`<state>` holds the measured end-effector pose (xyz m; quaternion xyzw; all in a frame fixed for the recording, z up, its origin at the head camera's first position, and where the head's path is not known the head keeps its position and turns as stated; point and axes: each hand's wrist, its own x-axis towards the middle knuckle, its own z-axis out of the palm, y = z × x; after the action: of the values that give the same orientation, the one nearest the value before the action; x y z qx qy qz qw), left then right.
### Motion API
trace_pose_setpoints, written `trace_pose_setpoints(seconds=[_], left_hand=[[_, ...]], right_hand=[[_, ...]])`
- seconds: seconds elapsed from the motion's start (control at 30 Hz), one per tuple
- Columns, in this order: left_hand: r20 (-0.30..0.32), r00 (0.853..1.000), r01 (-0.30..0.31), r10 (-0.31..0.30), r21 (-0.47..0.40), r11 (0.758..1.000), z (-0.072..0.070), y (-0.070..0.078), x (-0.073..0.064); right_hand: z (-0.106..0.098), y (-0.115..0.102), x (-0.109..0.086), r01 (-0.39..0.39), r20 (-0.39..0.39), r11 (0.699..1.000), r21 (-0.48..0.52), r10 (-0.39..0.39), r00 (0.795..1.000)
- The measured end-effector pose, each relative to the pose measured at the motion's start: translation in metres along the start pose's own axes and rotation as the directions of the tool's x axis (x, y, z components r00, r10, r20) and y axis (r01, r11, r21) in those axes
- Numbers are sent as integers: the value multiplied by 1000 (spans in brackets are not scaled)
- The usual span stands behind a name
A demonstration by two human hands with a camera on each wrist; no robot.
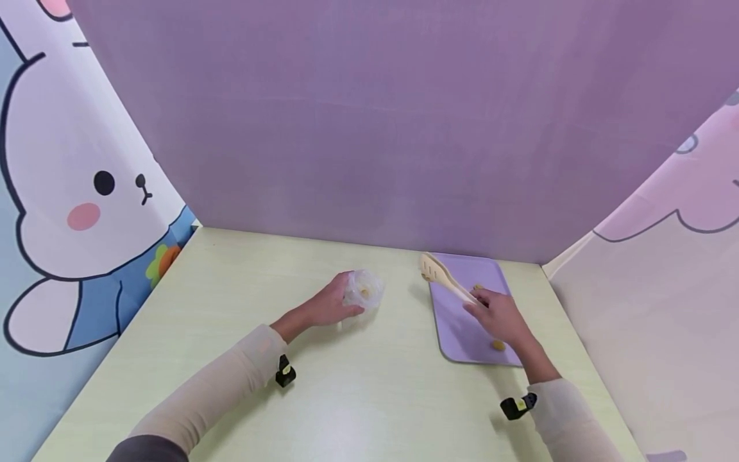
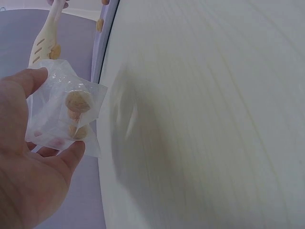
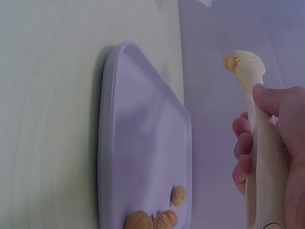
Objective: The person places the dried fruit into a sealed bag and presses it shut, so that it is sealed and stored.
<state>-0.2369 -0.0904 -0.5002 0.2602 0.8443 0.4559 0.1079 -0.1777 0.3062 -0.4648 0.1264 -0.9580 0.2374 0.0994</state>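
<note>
My left hand (image 1: 330, 304) holds a clear plastic bag (image 2: 52, 95) above the table, thumb and fingers gripping its sides. Inside the bag are several walnuts (image 2: 77, 101). With my right hand (image 1: 498, 317) I grip a pair of cream tongs (image 1: 447, 280) by the handles, over the purple tray (image 1: 458, 340). The slotted heads point up and left toward the bag, pinching one walnut (image 3: 230, 63). On the tray in the right wrist view lie a small walnut (image 3: 178, 195) and two more, a rounder walnut (image 3: 138, 221) and a rough walnut (image 3: 165, 220), at the lower edge.
The pale wooden table (image 1: 231, 269) meets a purple panel (image 1: 369, 128) along its back edge. A rabbit-printed cloth (image 1: 69, 141) stands on the left, and a pink and white printed cloth (image 1: 664, 289) on the right. The tray lies at the back right.
</note>
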Motion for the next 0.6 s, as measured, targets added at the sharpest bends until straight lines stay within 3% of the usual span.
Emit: trace_pose_setpoints(seconds=[0.6], left_hand=[[4, 999, -36, 36, 4, 999, 4, 0, 1]], right_hand=[[9, -35, 5, 38, 24, 997, 70, -40, 999]])
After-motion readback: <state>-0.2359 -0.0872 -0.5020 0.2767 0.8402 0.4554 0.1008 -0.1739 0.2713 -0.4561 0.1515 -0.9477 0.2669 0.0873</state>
